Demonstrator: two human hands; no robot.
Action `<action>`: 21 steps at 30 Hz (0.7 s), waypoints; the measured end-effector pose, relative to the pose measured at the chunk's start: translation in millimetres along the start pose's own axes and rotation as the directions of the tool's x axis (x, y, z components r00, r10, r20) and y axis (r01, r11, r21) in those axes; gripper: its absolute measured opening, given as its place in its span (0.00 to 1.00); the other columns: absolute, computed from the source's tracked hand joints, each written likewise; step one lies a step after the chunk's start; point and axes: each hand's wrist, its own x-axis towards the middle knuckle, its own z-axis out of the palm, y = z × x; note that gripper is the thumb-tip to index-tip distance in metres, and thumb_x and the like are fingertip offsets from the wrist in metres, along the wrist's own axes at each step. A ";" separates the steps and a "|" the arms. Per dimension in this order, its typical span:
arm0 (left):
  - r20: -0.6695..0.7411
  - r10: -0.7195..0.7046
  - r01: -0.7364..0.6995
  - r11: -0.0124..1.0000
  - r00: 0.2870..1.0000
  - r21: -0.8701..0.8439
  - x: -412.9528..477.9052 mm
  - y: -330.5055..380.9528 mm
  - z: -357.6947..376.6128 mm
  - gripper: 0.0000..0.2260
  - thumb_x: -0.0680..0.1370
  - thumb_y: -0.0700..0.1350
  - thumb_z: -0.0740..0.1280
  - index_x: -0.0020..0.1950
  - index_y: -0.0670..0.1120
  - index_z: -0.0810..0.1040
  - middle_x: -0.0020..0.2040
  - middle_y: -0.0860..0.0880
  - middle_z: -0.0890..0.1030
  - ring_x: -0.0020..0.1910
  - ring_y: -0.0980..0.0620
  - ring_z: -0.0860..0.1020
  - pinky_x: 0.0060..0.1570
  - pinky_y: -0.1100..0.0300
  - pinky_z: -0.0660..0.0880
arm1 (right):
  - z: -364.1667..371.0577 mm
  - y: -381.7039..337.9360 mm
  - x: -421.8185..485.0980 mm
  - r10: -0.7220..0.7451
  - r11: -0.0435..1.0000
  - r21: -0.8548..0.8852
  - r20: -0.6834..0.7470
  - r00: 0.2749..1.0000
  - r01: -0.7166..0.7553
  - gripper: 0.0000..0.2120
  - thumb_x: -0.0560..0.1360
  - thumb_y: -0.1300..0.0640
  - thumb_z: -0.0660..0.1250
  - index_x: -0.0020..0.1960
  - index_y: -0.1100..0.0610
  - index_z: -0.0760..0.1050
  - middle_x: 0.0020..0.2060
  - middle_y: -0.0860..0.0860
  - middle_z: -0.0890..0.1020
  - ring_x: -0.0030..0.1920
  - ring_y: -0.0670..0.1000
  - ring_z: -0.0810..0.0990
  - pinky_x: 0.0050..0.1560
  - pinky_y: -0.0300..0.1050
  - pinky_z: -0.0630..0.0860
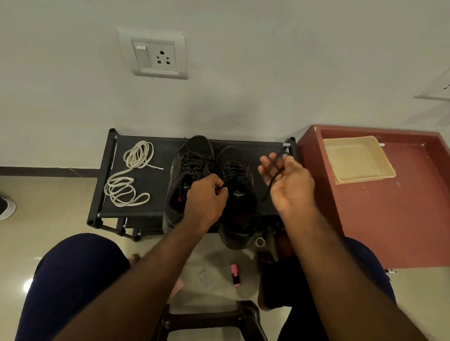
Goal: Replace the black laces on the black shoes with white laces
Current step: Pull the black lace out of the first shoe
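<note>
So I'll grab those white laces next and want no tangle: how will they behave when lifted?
The white laces lie in loose overlapping coils on the shoe rack, so they are likely floppy and will sag and uncoil when lifted. A strand links the two bundles, so one would probably drag the other. They look thin and light.

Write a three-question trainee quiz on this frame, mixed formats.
1. True or false: the white laces lie on the rack, left of the shoes.
2. Which hand is raised beside the shoes with the black lace across its palm? A) left hand B) right hand
3. Fill in: the beige tray sits on a ___ surface.
Key: 1 true; 2 B; 3 red.
</note>
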 end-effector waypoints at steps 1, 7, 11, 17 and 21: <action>-0.006 -0.003 0.003 1.000 1.000 0.000 -0.6 -0.4 -0.1 0.02 0.78 0.45 0.68 0.48 0.47 0.77 0.40 0.50 0.80 0.37 0.51 0.81 0.39 0.48 0.82 | -4.3 -10.2 2.1 0.040 0.994 0.098 -0.007 0.999 -0.039 0.14 0.83 0.63 0.53 0.41 0.55 0.69 0.32 0.51 0.75 0.23 0.47 0.72 0.34 0.43 0.74; -0.003 -0.004 0.004 1.000 1.000 -0.031 -2.0 -0.5 0.9 0.06 0.77 0.46 0.70 0.52 0.49 0.78 0.40 0.53 0.81 0.39 0.54 0.80 0.40 0.48 0.82 | -16.9 -19.5 8.4 -0.134 0.794 -0.582 0.116 0.984 0.176 0.10 0.82 0.54 0.61 0.45 0.57 0.74 0.25 0.49 0.69 0.22 0.46 0.62 0.23 0.39 0.57; 0.015 0.046 -0.046 0.999 0.999 0.002 -2.2 -0.8 0.5 0.12 0.78 0.47 0.69 0.60 0.48 0.78 0.43 0.52 0.82 0.42 0.54 0.81 0.43 0.49 0.82 | -10.9 -6.5 -2.6 0.017 0.619 -0.780 0.134 0.991 0.095 0.19 0.82 0.43 0.60 0.46 0.57 0.78 0.26 0.47 0.72 0.21 0.41 0.66 0.22 0.38 0.59; 0.029 0.093 -0.094 0.995 0.995 0.045 -3.1 -0.4 0.3 0.12 0.78 0.47 0.69 0.61 0.47 0.81 0.51 0.51 0.84 0.47 0.53 0.82 0.47 0.51 0.82 | -22.1 9.2 1.3 0.031 0.159 -0.953 0.264 0.964 0.256 0.19 0.75 0.40 0.70 0.57 0.52 0.75 0.45 0.46 0.79 0.47 0.47 0.80 0.48 0.47 0.79; 0.034 0.154 -0.158 0.971 0.987 0.180 -4.1 0.4 -0.2 0.14 0.77 0.49 0.70 0.62 0.49 0.81 0.55 0.50 0.82 0.52 0.53 0.80 0.53 0.59 0.77 | -23.7 22.7 1.7 0.079 -0.110 -0.938 0.321 0.944 0.328 0.18 0.73 0.38 0.69 0.56 0.48 0.75 0.50 0.50 0.78 0.50 0.52 0.80 0.52 0.52 0.80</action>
